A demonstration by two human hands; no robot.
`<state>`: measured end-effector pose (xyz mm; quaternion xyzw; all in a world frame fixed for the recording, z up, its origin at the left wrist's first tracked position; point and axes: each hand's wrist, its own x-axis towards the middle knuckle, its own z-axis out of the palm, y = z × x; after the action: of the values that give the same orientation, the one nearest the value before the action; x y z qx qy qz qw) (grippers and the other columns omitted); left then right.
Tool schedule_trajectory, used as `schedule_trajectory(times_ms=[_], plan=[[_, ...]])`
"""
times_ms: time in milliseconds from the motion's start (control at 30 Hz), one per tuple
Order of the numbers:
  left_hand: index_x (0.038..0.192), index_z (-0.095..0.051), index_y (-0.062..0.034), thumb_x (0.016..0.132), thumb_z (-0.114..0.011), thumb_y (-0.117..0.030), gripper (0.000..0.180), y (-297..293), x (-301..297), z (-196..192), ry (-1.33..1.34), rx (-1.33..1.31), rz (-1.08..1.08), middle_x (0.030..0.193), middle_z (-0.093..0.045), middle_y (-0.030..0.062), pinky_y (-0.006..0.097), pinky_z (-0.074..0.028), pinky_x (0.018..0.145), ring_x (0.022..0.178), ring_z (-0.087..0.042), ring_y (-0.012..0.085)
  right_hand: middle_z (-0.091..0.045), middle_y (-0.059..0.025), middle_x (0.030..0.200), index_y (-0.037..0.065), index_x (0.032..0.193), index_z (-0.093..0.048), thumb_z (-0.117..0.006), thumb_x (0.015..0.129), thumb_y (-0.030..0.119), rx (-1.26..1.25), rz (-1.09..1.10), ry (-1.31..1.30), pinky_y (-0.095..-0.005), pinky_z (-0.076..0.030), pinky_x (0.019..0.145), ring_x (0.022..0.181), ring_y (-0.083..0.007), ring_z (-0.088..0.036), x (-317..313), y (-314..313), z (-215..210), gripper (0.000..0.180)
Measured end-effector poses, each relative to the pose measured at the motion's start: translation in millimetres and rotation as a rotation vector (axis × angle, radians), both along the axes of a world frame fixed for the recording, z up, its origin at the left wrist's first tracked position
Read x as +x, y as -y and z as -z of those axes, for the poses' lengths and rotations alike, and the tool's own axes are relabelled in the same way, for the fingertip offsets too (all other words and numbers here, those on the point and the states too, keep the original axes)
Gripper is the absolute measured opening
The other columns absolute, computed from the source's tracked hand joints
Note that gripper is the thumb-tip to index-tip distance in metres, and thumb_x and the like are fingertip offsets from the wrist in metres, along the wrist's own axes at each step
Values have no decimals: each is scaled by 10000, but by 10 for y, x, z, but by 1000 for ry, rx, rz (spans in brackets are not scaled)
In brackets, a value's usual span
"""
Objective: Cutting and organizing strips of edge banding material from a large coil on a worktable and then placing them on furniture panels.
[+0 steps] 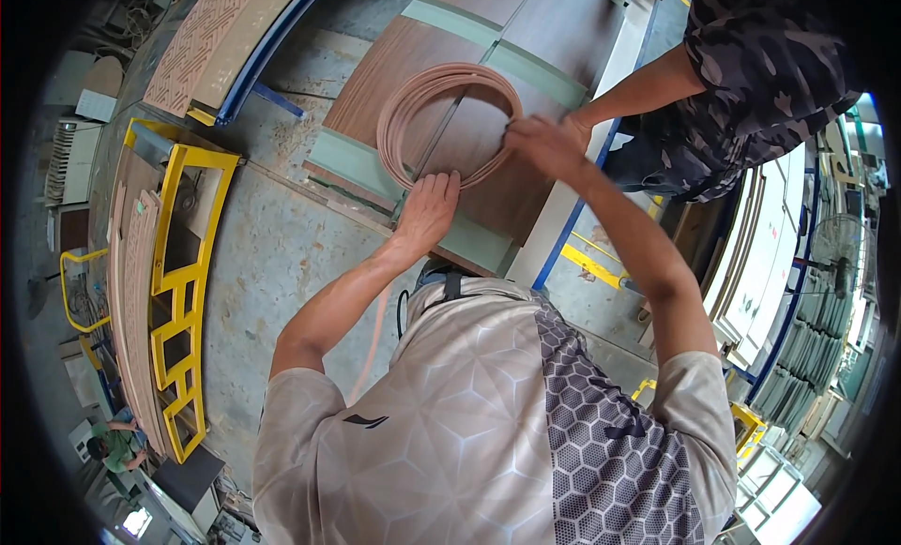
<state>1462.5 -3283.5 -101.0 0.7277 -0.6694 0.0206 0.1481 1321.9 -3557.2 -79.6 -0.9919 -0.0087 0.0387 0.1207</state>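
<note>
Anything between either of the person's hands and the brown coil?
Nothing visible. The left hand is on the brown coil at its near rim; the right hand, blurred, is at its right rim. The co-worker's forearm comes in from beyond the right hand, not between.

No words or numbers can be read. Nearer the body than the left hand (429, 212), the pale shirt (450, 404) bears a dark slanted mark (366, 420) without legible letters. Nearer the body than the right hand (546, 145), another dark patch (626, 431) on its honeycomb pattern is unclear. Well right of that hand, white panels (754, 264) carry tiny, illegible coloured marks.
</note>
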Motion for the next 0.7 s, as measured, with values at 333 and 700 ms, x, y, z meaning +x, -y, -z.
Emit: schedule_trajectory(times_ms=[333,700], plan=[[1325,-583,36,896,-586,-145,465,28,-3,62,34,-51,-21,1050,-572,121,389,-471,855,983,-572,272,-657,-82,1265,126,1195,-684,-638,898,144,-61,-46,-56,-435,-500,1073,1292,-293,-599,40,-58,-103,301],[1191,-591,-35,908,-654,-166,318,45,-8,23,-71,-105,-23,1038,-559,122,415,-468,880,989,-571,297,-669,-122,1314,107,1264,-681,-664,894,152,-16,-52,-13,-427,-453,1142,1317,-295,-592,-49,102,15,373]])
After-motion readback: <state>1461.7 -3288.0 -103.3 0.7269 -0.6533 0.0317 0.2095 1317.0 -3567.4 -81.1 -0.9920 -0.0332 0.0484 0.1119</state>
